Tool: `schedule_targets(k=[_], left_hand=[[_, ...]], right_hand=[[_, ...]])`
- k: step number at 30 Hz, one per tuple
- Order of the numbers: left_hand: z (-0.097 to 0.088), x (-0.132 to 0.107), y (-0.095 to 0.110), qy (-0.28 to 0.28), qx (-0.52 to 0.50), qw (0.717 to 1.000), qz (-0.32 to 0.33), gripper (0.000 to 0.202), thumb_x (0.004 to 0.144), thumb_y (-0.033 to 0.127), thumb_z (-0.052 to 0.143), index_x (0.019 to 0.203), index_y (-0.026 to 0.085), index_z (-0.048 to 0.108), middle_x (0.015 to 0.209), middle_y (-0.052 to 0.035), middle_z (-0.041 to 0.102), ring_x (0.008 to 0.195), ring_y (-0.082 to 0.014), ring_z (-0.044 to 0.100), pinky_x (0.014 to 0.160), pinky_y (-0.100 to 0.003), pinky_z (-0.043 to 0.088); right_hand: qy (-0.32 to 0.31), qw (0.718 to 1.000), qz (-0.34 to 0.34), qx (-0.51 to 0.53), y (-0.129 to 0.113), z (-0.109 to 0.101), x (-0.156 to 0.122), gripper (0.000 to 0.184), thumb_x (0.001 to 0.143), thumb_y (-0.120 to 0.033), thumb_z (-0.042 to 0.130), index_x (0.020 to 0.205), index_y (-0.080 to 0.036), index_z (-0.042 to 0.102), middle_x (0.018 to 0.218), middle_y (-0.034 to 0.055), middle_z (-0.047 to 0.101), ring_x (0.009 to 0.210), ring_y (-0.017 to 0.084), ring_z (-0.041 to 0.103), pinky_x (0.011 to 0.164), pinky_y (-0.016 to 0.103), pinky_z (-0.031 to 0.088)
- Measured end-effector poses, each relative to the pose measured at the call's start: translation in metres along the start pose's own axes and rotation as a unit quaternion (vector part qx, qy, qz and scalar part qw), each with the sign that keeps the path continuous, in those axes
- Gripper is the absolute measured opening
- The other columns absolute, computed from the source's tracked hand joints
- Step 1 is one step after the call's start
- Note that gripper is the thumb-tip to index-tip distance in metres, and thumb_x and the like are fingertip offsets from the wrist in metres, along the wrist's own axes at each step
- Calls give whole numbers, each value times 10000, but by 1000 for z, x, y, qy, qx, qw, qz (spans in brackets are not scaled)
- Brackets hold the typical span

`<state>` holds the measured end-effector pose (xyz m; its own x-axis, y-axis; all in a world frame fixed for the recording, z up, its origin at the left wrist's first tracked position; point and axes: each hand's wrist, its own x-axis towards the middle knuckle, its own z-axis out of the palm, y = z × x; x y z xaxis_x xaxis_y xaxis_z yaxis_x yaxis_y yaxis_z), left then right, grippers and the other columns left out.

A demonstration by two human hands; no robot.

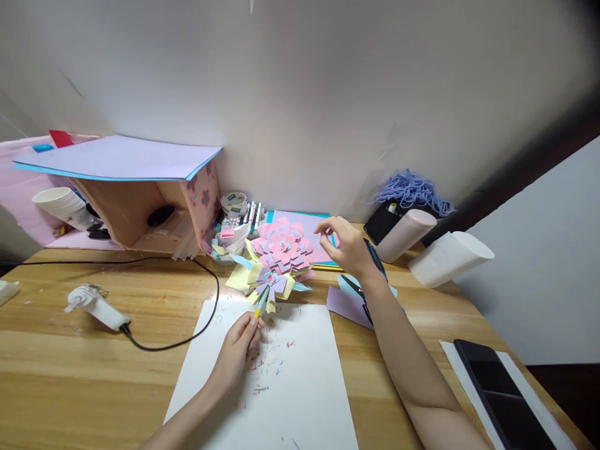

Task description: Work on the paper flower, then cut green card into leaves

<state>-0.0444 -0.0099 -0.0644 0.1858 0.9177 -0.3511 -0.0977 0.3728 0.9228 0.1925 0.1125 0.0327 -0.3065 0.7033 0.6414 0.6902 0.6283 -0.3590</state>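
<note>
1. Left hand (240, 345) pinches the lower end of a thin stick (261, 303) — its fingers closed around it over the white sheet (300, 387).
2. On the upper end of that stick sits a small purple and yellow paper flower (270, 282), just above the sheet's far edge.
3. Right hand (349, 247) hovers with fingers loosely curled and holds nothing, its fingertips just beside the large pink paper flower (284, 245).
4. Scissors (359, 290) lie on a purple paper piece (344, 306) under the right wrist.
5. White glue gun (96, 304) rests at the left on the wooden table (94, 369), its black cord (206, 312) looping toward the sheet.
</note>
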Motion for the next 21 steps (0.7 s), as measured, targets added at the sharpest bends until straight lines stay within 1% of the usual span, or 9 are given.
schedule_targets(k=[2, 4, 6, 8, 11, 14, 17, 19, 21], left_hand=[[0, -2, 3, 12, -8, 1000, 8, 332, 800, 512, 446, 766, 183, 470, 531, 75, 259, 434, -60, 188, 396, -167, 166], [-1, -5, 6, 35, -16, 999, 31, 333, 804, 512, 447, 763, 182, 463, 537, 72, 256, 449, -61, 184, 404, -166, 156], [-1, -9, 10, 57, -32, 996, 55, 341, 807, 518, 443, 760, 181, 460, 536, 70, 251, 456, -63, 172, 412, -173, 141], [-4, -15, 17, 76, -54, 993, 76, 352, 798, 533, 448, 764, 183, 458, 530, 71, 246, 453, -63, 152, 415, -182, 125], [-17, -26, 28, 128, -85, 981, 115, 361, 779, 544, 472, 775, 183, 457, 527, 74, 239, 447, -59, 133, 417, -189, 111], [-40, -42, 34, 212, -99, 957, 170, 347, 784, 523, 489, 800, 177, 469, 534, 72, 247, 454, -57, 157, 421, -186, 128], [-66, -62, 29, 306, -112, 919, 221, 349, 782, 522, 495, 804, 174, 475, 528, 73, 238, 454, -58, 161, 421, -184, 131], [-80, -74, 24, 362, -113, 893, 242, 365, 772, 538, 497, 795, 175, 472, 525, 75, 232, 447, -58, 157, 416, -187, 126], [-95, -85, 19, 412, -98, 869, 258, 364, 776, 540, 489, 809, 179, 470, 540, 71, 247, 450, -62, 178, 416, -188, 144]], right_hand=[[53, 998, 18, 7, -3, -3, 1, 161, 771, -85, 436, 845, -208, 510, 807, 33, 587, 735, 170, 521, 722, 304, 411], [84, 995, 37, 22, -5, -6, 2, 154, 782, -99, 435, 865, -211, 501, 803, 29, 596, 728, 170, 532, 717, 307, 418], [88, 994, 54, 36, -7, -6, 2, 143, 792, -120, 440, 883, -215, 494, 795, 25, 603, 717, 173, 539, 708, 315, 424], [70, 995, 58, 50, -11, -2, 1, 132, 797, -137, 444, 885, -222, 493, 795, 27, 607, 702, 179, 540, 696, 328, 429], [13, 995, 42, 86, -21, 11, -3, 120, 809, -160, 439, 879, -239, 496, 807, 39, 603, 714, 196, 545, 680, 351, 438], [-78, 985, 22, 153, -46, 34, -9, 127, 831, -180, 403, 878, -255, 494, 806, 44, 599, 708, 202, 561, 651, 353, 452], [-174, 961, -8, 214, -85, 62, -19, 139, 825, -172, 387, 852, -254, 496, 795, 37, 595, 699, 193, 567, 613, 327, 458], [-237, 938, -32, 250, -113, 84, -26, 147, 820, -162, 381, 859, -248, 494, 797, 33, 591, 702, 184, 565, 622, 321, 460], [-284, 915, -49, 283, -141, 106, -33, 155, 815, -161, 384, 891, -247, 488, 838, 34, 590, 729, 184, 567, 641, 324, 464]])
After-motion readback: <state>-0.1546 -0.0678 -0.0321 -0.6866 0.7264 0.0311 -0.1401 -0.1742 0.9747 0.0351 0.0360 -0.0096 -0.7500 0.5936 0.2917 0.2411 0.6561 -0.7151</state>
